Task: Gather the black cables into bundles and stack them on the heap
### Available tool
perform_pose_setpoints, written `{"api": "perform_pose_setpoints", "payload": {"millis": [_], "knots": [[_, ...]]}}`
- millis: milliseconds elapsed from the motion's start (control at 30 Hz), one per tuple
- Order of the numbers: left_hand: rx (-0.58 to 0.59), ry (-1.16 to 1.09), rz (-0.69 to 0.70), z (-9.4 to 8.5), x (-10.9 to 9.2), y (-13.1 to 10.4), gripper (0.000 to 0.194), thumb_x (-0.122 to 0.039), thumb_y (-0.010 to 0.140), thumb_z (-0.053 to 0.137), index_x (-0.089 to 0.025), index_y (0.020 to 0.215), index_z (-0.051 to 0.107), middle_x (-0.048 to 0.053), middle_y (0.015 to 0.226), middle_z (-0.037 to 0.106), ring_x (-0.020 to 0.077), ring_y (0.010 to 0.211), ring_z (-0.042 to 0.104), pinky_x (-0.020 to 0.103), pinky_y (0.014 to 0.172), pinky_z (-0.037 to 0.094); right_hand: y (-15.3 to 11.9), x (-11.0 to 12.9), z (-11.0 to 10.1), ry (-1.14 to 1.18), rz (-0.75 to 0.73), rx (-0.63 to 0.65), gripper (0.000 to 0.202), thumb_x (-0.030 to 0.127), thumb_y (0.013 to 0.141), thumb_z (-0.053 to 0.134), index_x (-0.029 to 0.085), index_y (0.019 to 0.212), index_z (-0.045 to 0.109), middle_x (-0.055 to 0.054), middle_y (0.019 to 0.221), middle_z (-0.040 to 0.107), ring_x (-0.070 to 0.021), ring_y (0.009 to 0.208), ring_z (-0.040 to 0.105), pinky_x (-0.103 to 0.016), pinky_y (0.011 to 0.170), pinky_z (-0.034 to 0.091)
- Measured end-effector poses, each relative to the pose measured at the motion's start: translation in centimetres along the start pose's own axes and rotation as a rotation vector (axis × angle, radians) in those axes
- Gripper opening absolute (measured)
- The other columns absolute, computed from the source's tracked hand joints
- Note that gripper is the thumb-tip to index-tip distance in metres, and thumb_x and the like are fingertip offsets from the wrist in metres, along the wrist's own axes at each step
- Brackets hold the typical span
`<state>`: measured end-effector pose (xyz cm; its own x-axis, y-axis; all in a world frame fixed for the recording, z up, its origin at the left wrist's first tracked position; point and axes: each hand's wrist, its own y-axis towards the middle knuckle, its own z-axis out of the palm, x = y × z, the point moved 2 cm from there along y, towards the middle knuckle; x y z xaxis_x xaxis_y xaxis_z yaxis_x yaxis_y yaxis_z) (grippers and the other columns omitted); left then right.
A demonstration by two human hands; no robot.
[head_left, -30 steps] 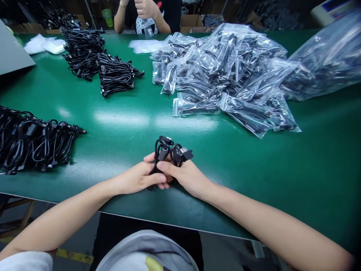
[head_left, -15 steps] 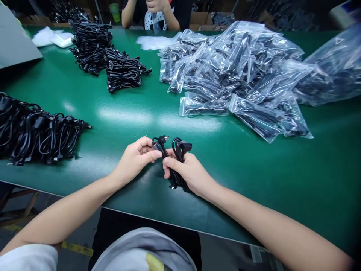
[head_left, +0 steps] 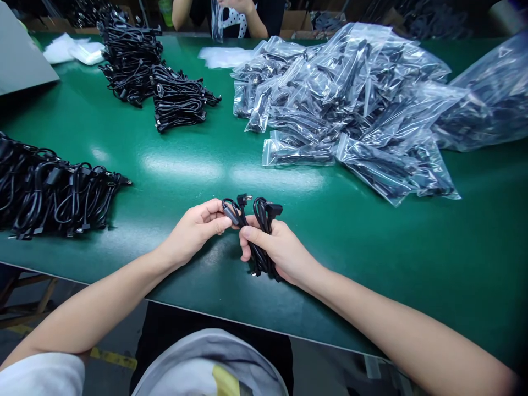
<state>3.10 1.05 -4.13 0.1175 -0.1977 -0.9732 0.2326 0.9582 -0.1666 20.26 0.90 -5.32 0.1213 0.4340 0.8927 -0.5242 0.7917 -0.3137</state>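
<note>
Coiled black cables [head_left: 259, 257] sit over the worktop [head_left: 350, 236], your right grip [head_left: 284, 247] clamped round their middles, your left grip [head_left: 200, 228] pinching one's barrel [head_left: 230, 215]. Likely light, springy; hold mid-coil, off the plugs [head_left: 246, 198].

Left cable [head_left: 243, 217] and right cable [head_left: 260, 212]: black, each folded into looped runs, side by side in right hand [head_left: 284, 250], over near side of desk [head_left: 371, 247]. Both slant, upper loops splayed apart, lower runs packed together. Left one: dark barrel [head_left: 231, 215] at left hand [head_left: 198, 228], angled plug [head_left: 244, 199] up top, metal tip pointing right. Right one: chunky black connector [head_left: 274, 209] at top. Small metal-tipped end [head_left: 254, 273] at bottom; can't tell whose.
</note>
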Motion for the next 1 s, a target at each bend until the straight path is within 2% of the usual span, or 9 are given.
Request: {"api": "perform_pose_setpoints", "payload": {"millis": [167,267,367,467,600,867,1000], "knots": [[0.045,-0.009,-0.001,0.06,0.16,-0.11,0.032,-0.041,0.077,0.078,-0.016,0.091,0.063,0.002,0.084,0.063,0.0121,0.073,0.052,0.025,0.069,0.042,-0.1,0.13,0.06,0.006,-0.023,-0.02,0.029,0.042,0.077,0.078,0.017,0.082,0.064,0.005,0.061,0.059,-0.011,0.052,0.056,-0.026,0.057,0.047],[0.002,0.021,0.0,0.14,0.0,-0.16,0.037,-0.044,0.077,0.078,-0.018,0.09,0.056,-0.001,0.081,0.06,0.0114,0.073,0.052,0.025,0.072,0.043,-0.11,0.01,0.01,-0.063,-0.031,-0.036,0.028,0.04,0.076,0.079,0.018,0.086,0.064,0.007,0.056,0.056,-0.0101,0.047,0.051,-0.024,0.049,0.042],[-0.055,0.062,0.021,0.13,-0.18,-0.15,0.033,-0.038,0.084,0.072,-0.02,0.105,0.054,-0.001,0.086,0.061,0.0117,0.076,0.054,0.025,0.074,0.044,-0.1,-0.08,-0.1,-0.151,-0.044,-0.079,0.029,0.04,0.076,0.079,0.018,0.086,0.063,0.006,0.057,0.058,-0.0104,0.049,0.051,-0.024,0.049,0.041],[-0.037,0.088,0.073,0.08,-0.27,-0.08,0.034,-0.03,0.089,0.067,-0.022,0.12,0.055,0.0,0.094,0.062,0.0116,0.082,0.054,0.024,0.077,0.045,-0.16,-0.08,-0.07,-0.162,-0.033,-0.097,0.031,0.042,0.076,0.078,0.018,0.085,0.06,0.005,0.059,0.06,-0.0112,0.052,0.053,-0.025,0.052,0.042],[-0.01,0.08,0.092,-0.07,-0.16,0.0,0.026,-0.027,0.09,0.064,-0.021,0.115,0.06,0.001,0.098,0.061,0.0108,0.083,0.053,0.022,0.075,0.045,-0.34,0.0,0.1,-0.117,-0.013,-0.092,0.033,0.043,0.075,0.078,0.019,0.084,0.057,0.005,0.061,0.061,-0.0119,0.053,0.055,-0.025,0.052,0.043],[-0.014,0.062,0.089,-0.27,-0.04,-0.07,0.025,-0.027,0.092,0.063,-0.023,0.117,0.062,0.0,0.097,0.061,0.0104,0.081,0.053,0.022,0.077,0.046,-0.37,-0.08,0.2,-0.064,-0.001,-0.06,0.032,0.04,0.076,0.079,0.019,0.088,0.058,0.003,0.064,0.066,-0.0112,0.052,0.057,-0.025,0.054,0.046],[-0.043,0.048,0.084,-0.35,0.07,0.15,0.029,-0.029,0.092,0.062,-0.023,0.12,0.061,0.001,0.102,0.062,0.0097,0.08,0.055,0.022,0.077,0.048,-0.22,-0.16,0.26,0.086,0.046,-0.019,0.035,0.039,0.074,0.082,0.019,0.091,0.059,0.002,0.069,0.068,-0.0125,0.057,0.063,-0.025,0.055,0.05]]}}
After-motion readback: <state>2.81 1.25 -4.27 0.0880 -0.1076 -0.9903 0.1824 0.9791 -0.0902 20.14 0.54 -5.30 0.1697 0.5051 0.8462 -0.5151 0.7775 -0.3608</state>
